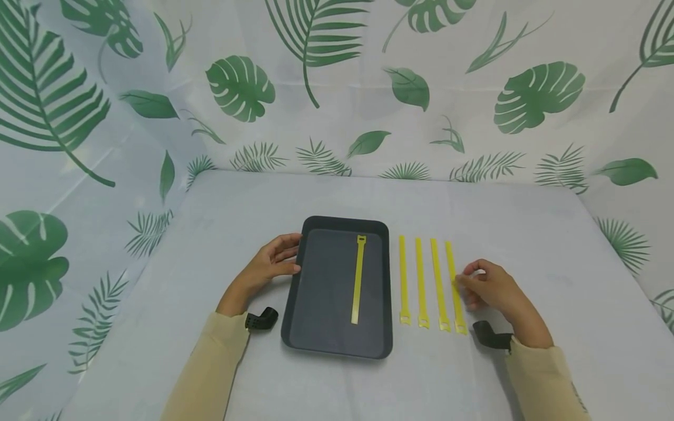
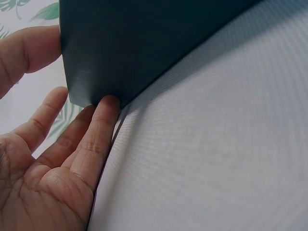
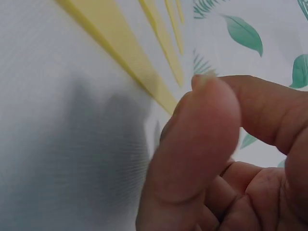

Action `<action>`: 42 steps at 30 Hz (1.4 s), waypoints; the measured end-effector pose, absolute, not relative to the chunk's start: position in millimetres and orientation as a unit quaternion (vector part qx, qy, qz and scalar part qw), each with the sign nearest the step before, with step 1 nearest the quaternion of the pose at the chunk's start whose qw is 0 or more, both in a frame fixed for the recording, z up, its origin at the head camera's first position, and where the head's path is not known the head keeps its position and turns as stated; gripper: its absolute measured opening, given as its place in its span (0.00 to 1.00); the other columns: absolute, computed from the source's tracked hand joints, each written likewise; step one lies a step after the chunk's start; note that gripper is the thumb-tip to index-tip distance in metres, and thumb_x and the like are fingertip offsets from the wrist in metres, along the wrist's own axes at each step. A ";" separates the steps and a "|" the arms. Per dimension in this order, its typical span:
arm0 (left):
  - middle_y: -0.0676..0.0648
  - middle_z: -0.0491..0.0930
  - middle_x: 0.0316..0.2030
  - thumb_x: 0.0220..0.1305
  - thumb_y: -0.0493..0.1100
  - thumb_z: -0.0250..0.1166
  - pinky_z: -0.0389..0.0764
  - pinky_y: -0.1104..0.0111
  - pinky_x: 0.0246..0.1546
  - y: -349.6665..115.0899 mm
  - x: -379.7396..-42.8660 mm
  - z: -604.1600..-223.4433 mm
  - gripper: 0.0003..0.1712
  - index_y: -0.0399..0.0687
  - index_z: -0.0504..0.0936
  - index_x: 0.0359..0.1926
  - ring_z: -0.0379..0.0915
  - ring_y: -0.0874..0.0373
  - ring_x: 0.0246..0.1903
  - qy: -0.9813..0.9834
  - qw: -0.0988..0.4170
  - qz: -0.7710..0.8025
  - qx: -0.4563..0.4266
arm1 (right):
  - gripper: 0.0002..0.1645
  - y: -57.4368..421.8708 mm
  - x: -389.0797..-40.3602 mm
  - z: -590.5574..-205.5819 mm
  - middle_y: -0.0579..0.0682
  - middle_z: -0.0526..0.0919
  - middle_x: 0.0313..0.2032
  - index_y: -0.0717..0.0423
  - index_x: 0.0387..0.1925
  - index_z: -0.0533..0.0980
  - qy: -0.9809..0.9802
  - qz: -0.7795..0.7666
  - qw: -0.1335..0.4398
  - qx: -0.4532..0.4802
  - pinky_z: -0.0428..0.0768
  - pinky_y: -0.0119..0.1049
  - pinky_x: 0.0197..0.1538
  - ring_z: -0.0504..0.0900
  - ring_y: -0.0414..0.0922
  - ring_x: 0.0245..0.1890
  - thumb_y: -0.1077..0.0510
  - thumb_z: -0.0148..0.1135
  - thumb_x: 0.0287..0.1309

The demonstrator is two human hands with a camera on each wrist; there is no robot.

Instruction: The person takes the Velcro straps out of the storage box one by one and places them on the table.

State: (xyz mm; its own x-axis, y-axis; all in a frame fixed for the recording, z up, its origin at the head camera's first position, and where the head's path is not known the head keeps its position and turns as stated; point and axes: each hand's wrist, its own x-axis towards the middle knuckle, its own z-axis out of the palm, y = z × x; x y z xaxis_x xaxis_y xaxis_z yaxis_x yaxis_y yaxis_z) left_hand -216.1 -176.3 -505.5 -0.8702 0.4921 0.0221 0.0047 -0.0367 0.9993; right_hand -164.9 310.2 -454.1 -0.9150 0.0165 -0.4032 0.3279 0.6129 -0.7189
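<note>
A dark grey rectangular tray (image 1: 322,345) lies on the table with one yellow cable tie (image 1: 358,280) inside, slotted head toward the far end. My left hand (image 1: 268,266) touches the tray's left side; in the left wrist view, extended fingers (image 2: 96,130) rest against its outer wall. Several yellow cable ties lie side by side to the tray's right, slotted heads toward me. My right hand (image 1: 492,286) is at the rightmost cable tie (image 1: 454,275), fingers loosely bent. In the right wrist view, the thumb (image 3: 197,139) overlaps the index fingertip and hides part of that tie (image 3: 120,43), which lies flat.
The table has a white cloth (image 1: 295,386), with leaf-patterned fabric (image 1: 347,76) behind and at the sides. Three other cable ties, a left one (image 1: 403,280), a middle one (image 1: 420,280) and a right one (image 1: 439,280), stand between the tray and my right hand.
</note>
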 end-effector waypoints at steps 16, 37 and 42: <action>0.27 0.59 0.79 0.67 0.37 0.74 0.82 0.68 0.62 -178.0 -217.4 -508.4 0.48 0.29 0.60 0.80 0.58 0.27 0.78 0.668 0.175 0.698 0.190 | 0.21 290.8 -173.4 -445.5 0.53 0.84 0.34 0.72 0.59 0.74 0.889 -0.432 0.149 0.026 0.83 0.36 0.31 0.80 0.45 0.28 0.57 0.62 0.79; 0.28 0.61 0.79 0.67 0.37 0.75 0.80 0.69 0.64 -177.6 -218.2 -506.9 0.47 0.30 0.62 0.80 0.60 0.29 0.77 0.677 0.172 0.691 0.185 | 0.18 256.3 -179.8 -446.4 0.56 0.85 0.35 0.74 0.58 0.75 0.875 -0.464 0.119 -0.069 0.86 0.35 0.32 0.83 0.46 0.31 0.63 0.63 0.77; 0.28 0.61 0.79 0.67 0.38 0.75 0.80 0.68 0.64 -177.9 -218.5 -506.7 0.48 0.30 0.62 0.80 0.60 0.30 0.77 0.674 0.170 0.694 0.190 | 0.17 245.1 -183.1 -446.0 0.56 0.85 0.34 0.73 0.57 0.77 0.871 -0.472 0.106 -0.086 0.87 0.34 0.35 0.82 0.44 0.30 0.64 0.65 0.76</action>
